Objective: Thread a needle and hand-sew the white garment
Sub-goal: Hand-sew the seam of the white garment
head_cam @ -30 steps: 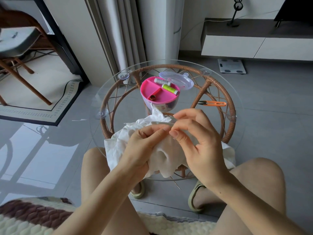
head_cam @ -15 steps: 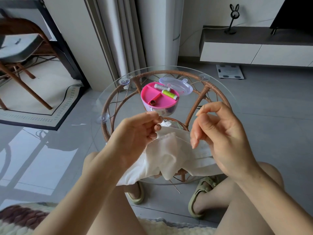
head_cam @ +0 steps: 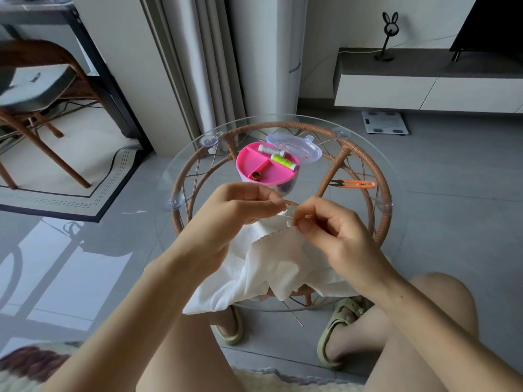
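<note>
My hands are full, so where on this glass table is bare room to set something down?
Bare: the glass table left of the pink sewing box, and between the clear lid and orange snips. Crowded: the near edge, under the white garment, left hand and right hand.

Grey tile floor (head_cam: 438, 210), pale curtains (head_cam: 209, 66).
</note>
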The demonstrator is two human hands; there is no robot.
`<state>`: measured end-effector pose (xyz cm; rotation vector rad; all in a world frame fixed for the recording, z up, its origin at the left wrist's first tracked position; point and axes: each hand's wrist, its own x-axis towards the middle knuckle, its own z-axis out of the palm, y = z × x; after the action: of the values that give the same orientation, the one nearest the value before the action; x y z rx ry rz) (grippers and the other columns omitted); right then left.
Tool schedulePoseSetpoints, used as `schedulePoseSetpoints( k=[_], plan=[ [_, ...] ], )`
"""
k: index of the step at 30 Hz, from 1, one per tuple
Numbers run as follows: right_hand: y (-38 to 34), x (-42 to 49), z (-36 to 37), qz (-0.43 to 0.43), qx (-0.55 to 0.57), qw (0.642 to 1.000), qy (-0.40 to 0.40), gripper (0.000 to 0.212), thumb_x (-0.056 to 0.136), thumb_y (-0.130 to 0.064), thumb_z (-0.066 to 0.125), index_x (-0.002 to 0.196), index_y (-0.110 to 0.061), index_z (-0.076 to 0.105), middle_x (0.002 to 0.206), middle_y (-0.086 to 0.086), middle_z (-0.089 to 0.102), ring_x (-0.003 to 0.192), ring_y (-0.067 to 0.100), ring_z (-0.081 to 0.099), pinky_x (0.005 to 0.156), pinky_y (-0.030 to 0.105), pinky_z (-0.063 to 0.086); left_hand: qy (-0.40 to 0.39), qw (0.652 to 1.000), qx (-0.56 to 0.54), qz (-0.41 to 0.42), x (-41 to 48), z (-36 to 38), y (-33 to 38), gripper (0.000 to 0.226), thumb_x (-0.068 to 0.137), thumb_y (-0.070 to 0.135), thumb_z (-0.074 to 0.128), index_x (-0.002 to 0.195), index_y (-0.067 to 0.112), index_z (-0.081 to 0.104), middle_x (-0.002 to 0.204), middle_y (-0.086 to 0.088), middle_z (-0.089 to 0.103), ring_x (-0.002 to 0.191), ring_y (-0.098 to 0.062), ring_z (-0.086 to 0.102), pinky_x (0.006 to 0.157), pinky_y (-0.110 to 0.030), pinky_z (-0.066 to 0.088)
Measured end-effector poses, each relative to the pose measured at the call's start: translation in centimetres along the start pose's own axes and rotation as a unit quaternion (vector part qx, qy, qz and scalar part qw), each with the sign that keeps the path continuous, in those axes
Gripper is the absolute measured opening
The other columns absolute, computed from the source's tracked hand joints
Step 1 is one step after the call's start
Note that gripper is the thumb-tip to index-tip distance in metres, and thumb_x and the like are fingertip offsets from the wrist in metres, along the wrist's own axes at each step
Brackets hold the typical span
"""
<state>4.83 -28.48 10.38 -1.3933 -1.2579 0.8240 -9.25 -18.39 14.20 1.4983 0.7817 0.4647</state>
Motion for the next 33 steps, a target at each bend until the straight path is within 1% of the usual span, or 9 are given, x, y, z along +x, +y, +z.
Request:
schedulePoseSetpoints(
  k=[7,11,15,18,21,23,25,29,33],
  plan=[
    [-0.4,-0.3,0.0,-0.017,0.109,0.994,-0.012,0.009,0.091,-0.022,0.047,0.099,-0.024,0.051,0.066,0.009,0.037,0.063,0.019,0.034,0.060,0.025,0.031,-0.037,0.998,-0.053,-0.028,0.5,0.4,-0.8,0.004,0.069,0.016,0.064,0.069,0.018,0.067,0.069,0.003,0.059,0.068,-0.008,0.052,0.076,-0.023,0.041],
    [-0.9,0.3,-0.2,-0.070,0.075,0.995,0.019,0.010,0.093,-0.018,0.045,0.090,-0.017,0.055,0.062,-0.018,0.050,0.061,0.000,0.045,0.064,0.011,0.038,-0.067,0.997,-0.019,-0.043,0.0,1.3,-1.8,0.028,0.070,0.028,0.069,0.089,0.009,0.063,0.079,-0.002,0.062,0.075,-0.013,0.059,0.073,-0.025,0.048],
    [-1.4,0.6,-0.7,-0.088,0.047,0.994,0.041,0.010,0.091,-0.019,0.050,0.086,-0.019,0.059,0.067,-0.014,0.056,0.064,0.005,0.050,0.066,0.017,0.043,-0.033,0.989,0.145,0.007,-0.6,2.4,-2.7,0.023,0.070,0.025,0.083,0.073,0.015,0.062,0.063,0.008,0.055,0.059,-0.005,0.049,0.057,-0.017,0.038],
    [-1.9,1.0,-1.3,-0.111,-0.038,0.990,0.075,0.008,0.089,-0.021,0.055,0.087,-0.018,0.063,0.082,-0.007,0.064,0.082,0.012,0.062,0.078,0.023,0.048,0.009,0.993,0.115,0.039,-1.0,2.9,-3.2,0.020,0.077,0.021,0.077,0.067,0.009,0.065,0.059,0.001,0.056,0.055,-0.006,0.048,0.053,-0.016,0.036],
    [-3.3,1.6,-2.4,-0.062,0.145,0.986,0.058,0.006,0.088,-0.015,0.059,0.085,-0.011,0.063,0.078,0.002,0.069,0.082,0.019,0.068,0.078,0.027,0.053,0.012,0.999,0.032,0.029,-1.2,3.0,-3.3,0.020,0.072,0.023,0.077,0.067,0.007,0.068,0.070,-0.018,0.066,0.062,-0.014,0.058,0.058,-0.026,0.044],
    [-4.4,2.2,-3.2,0.005,0.298,0.954,0.006,0.008,0.084,-0.014,0.054,0.082,-0.008,0.059,0.065,0.006,0.065,0.066,0.023,0.067,0.065,0.030,0.055,0.005,1.000,0.020,0.021,-1.2,2.8,-3.5,0.022,0.066,0.028,0.077,0.067,0.007,0.070,0.072,-0.017,0.069,0.064,-0.014,0.060,0.059,-0.027,0.046],
    [-5.2,3.0,-3.9,0.006,0.321,0.947,-0.023,0.007,0.085,-0.012,0.051,0.082,-0.008,0.056,0.056,0.003,0.055,0.052,0.017,0.055,0.052,0.026,0.047,0.005,1.000,0.028,0.014,-1.2,2.7,-3.8,0.019,0.067,0.025,0.078,0.067,0.008,0.070,0.070,-0.013,0.070,0.063,-0.013,0.061,0.059,-0.026,0.046],
    [-6.0,5.3,-5.3,-0.119,0.119,0.985,0.037,0.013,0.091,-0.006,0.046,0.084,-0.013,0.054,0.055,-0.002,0.042,0.052,0.012,0.036,0.054,0.025,0.033,0.016,0.999,0.043,-0.004,-1.3,2.3,-4.1,0.015,0.071,0.018,0.079,0.070,0.004,0.073,0.065,-0.004,0.070,0.061,-0.011,0.061,0.057,-0.021,0.046],
    [-5.1,5.6,-5.4,-0.172,-0.236,0.956,-0.008,0.009,0.090,-0.021,0.054,0.090,-0.021,0.063,0.058,-0.007,0.049,0.054,0.004,0.040,0.054,0.021,0.033,0.008,1.000,-0.008,-0.018,-1.6,1.9,-3.9,0.027,0.061,0.027,0.081,0.067,0.002,0.071,0.067,-0.011,0.070,0.062,-0.016,0.063,0.060,-0.026,0.048]
  ],
)
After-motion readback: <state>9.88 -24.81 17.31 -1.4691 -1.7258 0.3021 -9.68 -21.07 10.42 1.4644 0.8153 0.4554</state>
